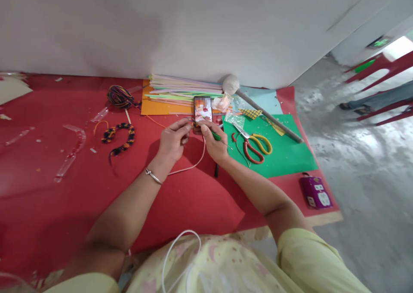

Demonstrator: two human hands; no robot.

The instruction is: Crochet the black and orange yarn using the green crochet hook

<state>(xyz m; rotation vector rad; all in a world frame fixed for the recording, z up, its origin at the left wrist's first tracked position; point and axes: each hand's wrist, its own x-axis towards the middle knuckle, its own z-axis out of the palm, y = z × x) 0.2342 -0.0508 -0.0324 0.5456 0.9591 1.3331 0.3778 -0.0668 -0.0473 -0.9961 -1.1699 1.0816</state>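
In the head view my left hand [173, 141] pinches a small dark-and-orange piece of yarn work [195, 124] between thumb and forefinger. My right hand [214, 146] meets it there, closed around a crochet hook with a green handle [216, 136]; its thin metal shaft points down to the right. The hook's working end is hidden by the fingers. Just behind both hands a phone [203, 112] stands with its screen lit. To the left lie a curled black-and-orange crocheted strip [130, 134] and a ball of multicoloured yarn [119, 97].
Red-and-yellow-handled scissors [254, 149] rest on a green sheet [284, 164]. Coloured straws [180, 86] lie along the wall, beside a stick with a white ball [230, 84]. A purple box [315, 192] sits near the right edge. A pale cable [193, 166] runs below my hands.
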